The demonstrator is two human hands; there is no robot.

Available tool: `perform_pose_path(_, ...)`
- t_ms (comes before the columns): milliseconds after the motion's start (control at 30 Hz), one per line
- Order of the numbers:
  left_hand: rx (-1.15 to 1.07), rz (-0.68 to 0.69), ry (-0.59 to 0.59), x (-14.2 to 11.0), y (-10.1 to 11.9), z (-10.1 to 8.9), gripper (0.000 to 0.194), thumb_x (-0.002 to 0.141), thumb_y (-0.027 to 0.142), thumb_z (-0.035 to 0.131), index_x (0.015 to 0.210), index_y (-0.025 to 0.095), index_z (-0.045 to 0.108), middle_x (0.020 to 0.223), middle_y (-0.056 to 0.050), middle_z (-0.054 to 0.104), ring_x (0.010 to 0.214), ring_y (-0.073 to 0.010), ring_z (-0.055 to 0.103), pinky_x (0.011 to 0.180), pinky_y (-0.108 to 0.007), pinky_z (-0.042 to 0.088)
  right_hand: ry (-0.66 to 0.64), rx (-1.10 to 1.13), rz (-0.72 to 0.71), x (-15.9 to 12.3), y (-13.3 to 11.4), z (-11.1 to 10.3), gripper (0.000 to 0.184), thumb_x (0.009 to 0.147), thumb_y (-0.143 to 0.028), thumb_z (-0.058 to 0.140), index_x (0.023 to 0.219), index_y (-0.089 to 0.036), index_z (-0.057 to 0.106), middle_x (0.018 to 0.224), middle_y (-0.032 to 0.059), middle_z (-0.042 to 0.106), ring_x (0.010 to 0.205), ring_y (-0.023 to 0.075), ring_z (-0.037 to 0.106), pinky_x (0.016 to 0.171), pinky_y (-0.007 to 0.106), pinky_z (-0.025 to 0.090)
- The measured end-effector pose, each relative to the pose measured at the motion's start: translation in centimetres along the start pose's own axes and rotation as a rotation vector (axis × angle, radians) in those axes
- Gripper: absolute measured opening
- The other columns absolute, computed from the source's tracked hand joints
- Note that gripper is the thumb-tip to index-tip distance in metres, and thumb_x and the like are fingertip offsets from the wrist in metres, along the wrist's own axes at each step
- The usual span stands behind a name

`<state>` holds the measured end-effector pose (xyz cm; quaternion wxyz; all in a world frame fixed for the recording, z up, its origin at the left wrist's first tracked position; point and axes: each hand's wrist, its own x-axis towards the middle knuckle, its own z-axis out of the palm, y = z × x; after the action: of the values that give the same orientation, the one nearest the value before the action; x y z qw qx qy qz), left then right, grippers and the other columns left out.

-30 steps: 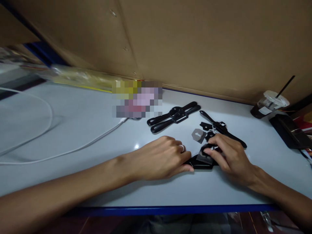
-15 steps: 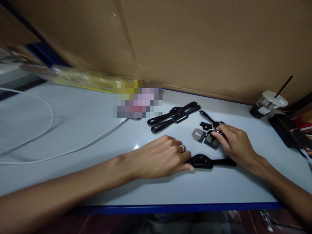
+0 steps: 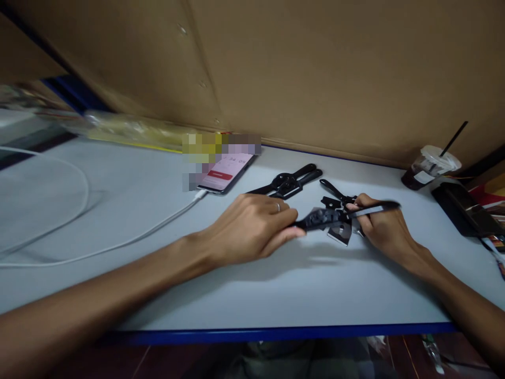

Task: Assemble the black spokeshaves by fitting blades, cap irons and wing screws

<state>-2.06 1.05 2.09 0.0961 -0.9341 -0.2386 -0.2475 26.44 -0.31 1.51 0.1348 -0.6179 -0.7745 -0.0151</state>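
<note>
Fingers of the left hand (image 3: 252,229) are closing firmly around one handle of a black two-handled tool (image 3: 321,218), with the thumb pressing from below. This tool is hanging above the counter (image 3: 236,300), right of the middle of the frame, and its free handle is pointing to the right and looking blurred. The right hand (image 3: 384,226) is bending its fingers behind that free handle, near the middle of another black tool (image 3: 331,188); I cannot tell if it is gripping something.

Compared with the earlier frame, the held tool is no longer lying on the counter; the left hand is now holding it higher in the frame. The right hand is staying near the small parts, but it is no longer reaching over the dark blade (image 3: 340,233), which is lying just below the held tool in the frame. A small black plate (image 3: 330,202) is lying above the held tool, and two more black tools (image 3: 288,184) are resting side by side at upper centre, below the cardboard (image 3: 315,73).
</note>
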Motion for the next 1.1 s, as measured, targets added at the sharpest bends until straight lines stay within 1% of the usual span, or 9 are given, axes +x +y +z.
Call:
perform_pose_path(67, 0.076, -0.192, -0.079, 0.0, -0.7, 0.2, 0.066, 0.109, 0.051, 0.019, 0.066, 0.019, 0.058, 0.056, -0.002, 0.057, 0.049, -0.0154, 0.051, 0.049, -0.029, 0.027, -0.009, -0.011, -0.012, -0.1, -0.1, -0.1, 0.031, 0.103, -0.04, 0.046, 0.082, -0.021, 0.059, 0.071, 0.0039, 0.069, 0.06, 0.0195, 0.059, 0.057, 0.031, 0.03)
perform_pose_path(167, 0.181, -0.462, -0.294, 0.2, -1.4, 0.6, 0.06, 0.106, 0.051, 0.027, 0.072, 0.018, 0.065, 0.061, -0.006, 0.064, 0.05, -0.0178, 0.054, 0.05, -0.03, 0.02, -0.018, -0.013, -0.044, -0.4, -0.5, -0.1, 0.031, 0.103, -0.039, 0.046, 0.083, -0.021, 0.06, 0.071, 0.0036, 0.068, 0.058, 0.0188, 0.057, 0.057, 0.031, 0.03)
perform_pose_path(233, 0.227, -0.577, -0.398, 0.5, -1.4, 0.7, 0.057, 0.104, 0.049, 0.03, 0.078, 0.017, 0.07, 0.069, -0.01, 0.069, 0.053, -0.0198, 0.058, 0.051, -0.03, 0.022, -0.029, 0.008, -0.076, -0.6, -0.8, -0.2, 0.032, 0.104, -0.039, 0.044, 0.084, -0.02, 0.06, 0.07, 0.0036, 0.067, 0.057, 0.0184, 0.056, 0.057, 0.032, 0.03)
perform_pose_path(300, 0.25, -0.628, -0.455, 0.7, -1.2, 0.7, 0.056, 0.103, 0.048, 0.031, 0.082, 0.016, 0.072, 0.073, -0.013, 0.071, 0.057, -0.0224, 0.063, 0.053, -0.03, 0.028, -0.038, 0.026, -0.108, -0.8, -0.9, -0.2, 0.032, 0.105, -0.039, 0.043, 0.085, -0.02, 0.061, 0.071, 0.004, 0.067, 0.057, 0.0183, 0.056, 0.057, 0.033, 0.031)
perform_pose_path(500, 0.299, -0.602, -0.477, 0.7, -0.4, 0.6, 0.053, 0.103, 0.048, 0.032, 0.083, 0.015, 0.069, 0.074, -0.015, 0.071, 0.061, -0.0277, 0.068, 0.052, -0.03, 0.031, -0.037, 0.056, -0.173, -1.1, -1.5, 0.0, 0.034, 0.105, -0.036, 0.042, 0.083, -0.02, 0.062, 0.074, 0.0056, 0.068, 0.061, 0.0189, 0.059, 0.059, 0.033, 0.034)
perform_pose_path(633, 0.252, -0.594, -0.423, 0.7, -0.1, 0.6, 0.046, 0.101, 0.045, 0.038, 0.084, 0.014, 0.067, 0.074, -0.015, 0.07, 0.06, -0.025, 0.066, 0.053, -0.03, 0.034, -0.045, 0.089, -0.189, -1.1, -1.6, 0.3, 0.027, 0.104, -0.032, 0.043, 0.094, -0.019, 0.063, 0.081, 0.0061, 0.071, 0.065, 0.0198, 0.062, 0.06, 0.033, 0.036)
perform_pose_path(733, 0.259, -0.572, -0.417, 0.8, 0.1, 0.7, 0.04, 0.101, 0.043, 0.041, 0.089, 0.014, 0.066, 0.076, -0.014, 0.07, 0.063, -0.024, 0.066, 0.053, -0.03, 0.036, -0.032, 0.137, -0.173, -1.1, -1.5, 0.5, 0.02, 0.102, -0.027, 0.042, 0.101, -0.018, 0.061, 0.077, 0.0042, 0.069, 0.061, 0.0182, 0.059, 0.06, 0.033, 0.037)
perform_pose_path(900, 0.293, -0.496, -0.419, 0.8, 0.4, 0.8, 0.032, 0.101, 0.035, 0.042, 0.091, 0.014, 0.064, 0.081, -0.013, 0.069, 0.072, -0.0253, 0.067, 0.054, -0.031, 0.036, 0.013, 0.194, -0.195, -1.0, -1.5, 0.2, 0.016, 0.099, -0.025, 0.046, 0.091, -0.02, 0.059, 0.077, 0.004, 0.068, 0.063, 0.0172, 0.058, 0.063, 0.033, 0.041)
perform_pose_path(1100, 0.278, -0.46, -0.43, 0.6, 0.4, 0.8, 0.025, 0.1, 0.026, 0.042, 0.095, 0.015, 0.064, 0.088, -0.013, 0.069, 0.079, -0.026, 0.066, 0.055, -0.032, 0.04, 0.162, 0.052, -0.117, 0.6, 1.3, -1.9, 0.024, 0.098, -0.028, 0.046, 0.098, -0.019, 0.069, 0.098, 0.0098, 0.074, 0.079, 0.023, 0.066, 0.069, 0.035, 0.042)
